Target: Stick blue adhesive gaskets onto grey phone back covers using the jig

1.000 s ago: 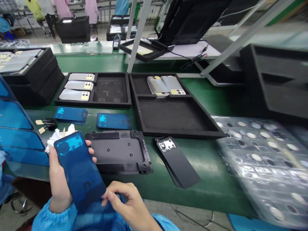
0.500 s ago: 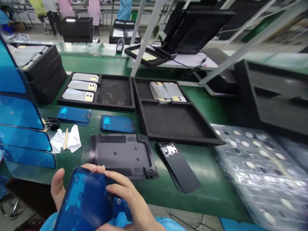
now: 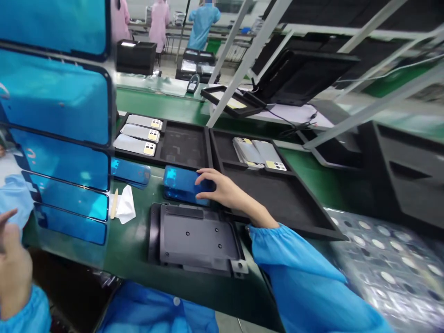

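My right hand (image 3: pixel 222 190) reaches forward over the green bench and grips the right end of a blue-filmed phone back cover (image 3: pixel 181 181). That cover lies on top of another blue one, just behind the black jig plate (image 3: pixel 197 237). My fingers rest on its top face and the thumb is tucked at its edge. At the lower left corner, my left hand (image 3: pixel 12 263) hangs off the bench edge. It holds nothing, and one finger is raised. Both sleeves are light blue.
Two black foam trays hold silver back covers (image 3: pixel 140 134) (image 3: pixel 258 152). More blue covers (image 3: pixel 130 171) and a white cloth with a stick (image 3: pixel 125 208) lie left of the jig. Blue film sheets (image 3: pixel 62 138) hang at left. A clear blister tray (image 3: pixel 381 259) sits at right. People work far behind.
The blue cover held near my lap in both hands has gone forward in my right hand onto the blue cover behind the jig. My left hand let go and dropped left. The view tilted up.
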